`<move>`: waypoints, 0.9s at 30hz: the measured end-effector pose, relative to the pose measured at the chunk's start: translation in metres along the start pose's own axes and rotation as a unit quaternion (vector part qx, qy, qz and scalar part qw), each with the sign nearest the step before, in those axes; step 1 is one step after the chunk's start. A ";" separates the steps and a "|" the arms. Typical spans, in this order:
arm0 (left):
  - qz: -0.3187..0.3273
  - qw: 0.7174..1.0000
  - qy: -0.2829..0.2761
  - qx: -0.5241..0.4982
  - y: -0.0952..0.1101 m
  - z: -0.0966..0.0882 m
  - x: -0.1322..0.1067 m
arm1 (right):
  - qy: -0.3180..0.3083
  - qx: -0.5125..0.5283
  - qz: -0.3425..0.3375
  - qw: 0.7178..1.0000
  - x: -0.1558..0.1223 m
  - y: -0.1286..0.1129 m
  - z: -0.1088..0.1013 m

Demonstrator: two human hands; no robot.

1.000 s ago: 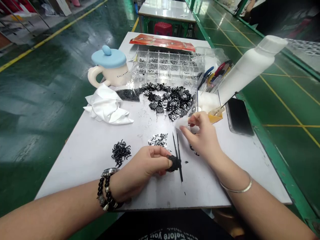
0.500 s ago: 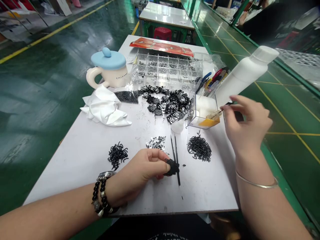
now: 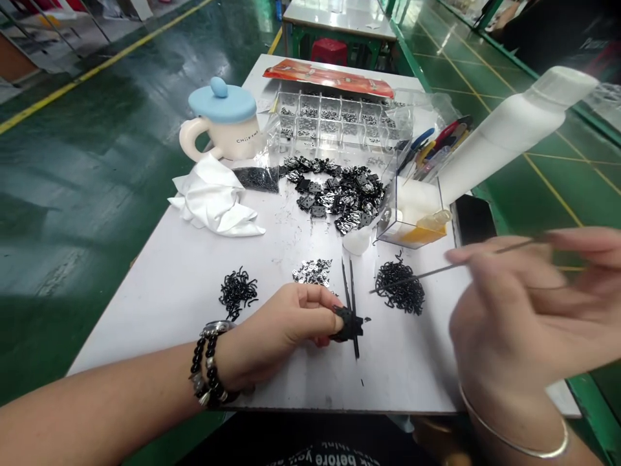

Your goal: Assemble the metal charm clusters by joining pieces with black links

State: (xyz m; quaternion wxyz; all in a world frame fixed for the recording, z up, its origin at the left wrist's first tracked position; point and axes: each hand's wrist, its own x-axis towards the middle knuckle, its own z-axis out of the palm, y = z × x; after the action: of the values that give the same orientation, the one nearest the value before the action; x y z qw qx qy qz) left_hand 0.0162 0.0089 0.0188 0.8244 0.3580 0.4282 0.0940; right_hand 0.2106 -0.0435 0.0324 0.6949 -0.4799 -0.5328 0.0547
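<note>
Two bare hands work over a white worktop (image 3: 145, 336), seen from the person's own head. The left hand (image 3: 276, 343) rests low in the middle of the frame, its fingers (image 3: 315, 296) curled and pinching a small black clump (image 3: 348, 323). Two thin black rods (image 3: 350, 304) run up past the clump, and whether they pass through it is hard to tell. Resting the hand on the worktop probably keeps the clump steady.

The right hand (image 3: 509, 310) is raised at the right edge and blurred. Its fingers (image 3: 577, 239) seem pressed together on a thin dark pick (image 3: 427, 268), whose tip reaches over a heap of black hooks (image 3: 398, 288). A second heap of hooks (image 3: 237, 291) lies left of the left hand, and a small patch of silver pieces (image 3: 313, 272) sits between the two heaps.

Above them spreads a larger pile of black and silver hinges (image 3: 334, 197), with a clear compartment box (image 3: 334, 116) behind it. A small clear box (image 3: 412, 220) with yellow liquid stands to the right of the pile, under a tilted white bottle (image 3: 514, 133). A crumpled white cloth (image 3: 216, 200) and a mug with a blue lid (image 3: 242, 139) sit to the left, away from the small parts, leaving the front of the worktop open for the hands.
</note>
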 end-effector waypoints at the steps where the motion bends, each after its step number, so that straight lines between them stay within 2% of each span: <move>1: 0.001 1.000 -0.001 0.000 0.000 0.000 0.000 | -0.002 0.014 -0.011 1.000 -0.003 0.001 0.007; 5: -0.001 1.000 -0.002 -0.003 0.000 0.001 0.001 | -0.034 0.055 -0.049 0.997 -0.009 0.008 0.021; 11: -0.002 1.000 -0.001 -0.007 0.000 0.001 0.002 | -0.029 0.050 -0.062 0.996 -0.007 0.013 0.016; 15: -0.002 1.000 0.006 -0.007 -0.001 0.001 0.001 | -0.057 0.066 -0.090 0.992 -0.006 0.011 0.013; 23: -0.003 1.000 0.002 -0.005 -0.002 0.000 0.002 | -0.128 0.068 -0.033 0.989 -0.014 0.000 0.012; 27: -0.005 1.000 0.005 -0.004 0.000 0.000 0.002 | -0.081 0.079 -0.076 0.991 -0.011 0.005 0.014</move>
State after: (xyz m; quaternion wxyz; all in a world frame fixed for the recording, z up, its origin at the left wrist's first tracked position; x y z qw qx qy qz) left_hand 0.0174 0.0096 0.0177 0.8242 0.3526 0.4333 0.0932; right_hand 0.1971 -0.0383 0.0208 0.6875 -0.3757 -0.6159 0.0827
